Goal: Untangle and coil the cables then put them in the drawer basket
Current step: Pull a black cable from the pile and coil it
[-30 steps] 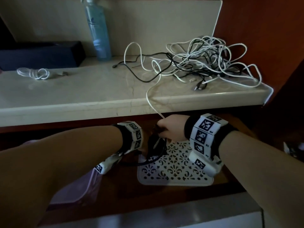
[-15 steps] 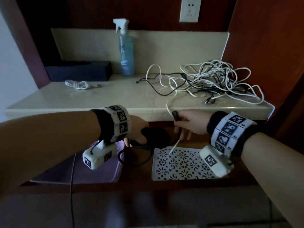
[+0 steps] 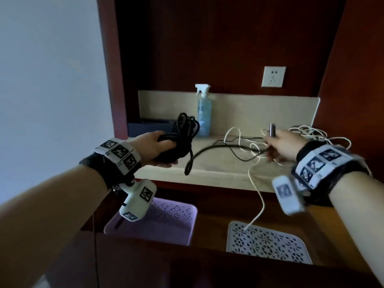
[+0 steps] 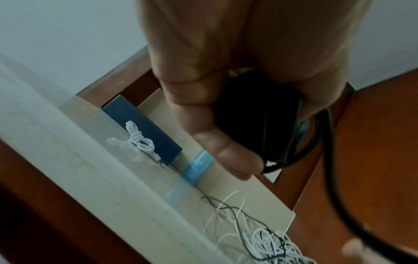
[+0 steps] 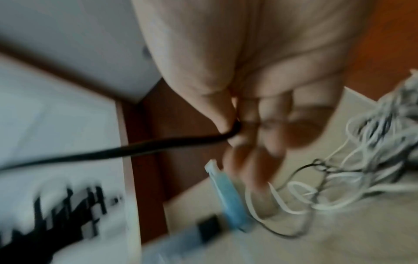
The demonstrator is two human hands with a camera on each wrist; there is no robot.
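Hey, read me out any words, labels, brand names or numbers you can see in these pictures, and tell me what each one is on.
No text here can be read.
Spray bottle: it has a label, but it is too small and blurred to read.
Wrist bands: black-and-white square marker patterns only, no letters or numbers.
Wall socket: no readable marking.
Dark blue box: no print visible.

Head view: from above, looking forward and down across the worktop (image 3: 218,165). Both wrist views: close along the palms, tilted, facing the worktop's back. All three share the spray bottle (image 3: 204,113) and tangled cables (image 4: 267,244).
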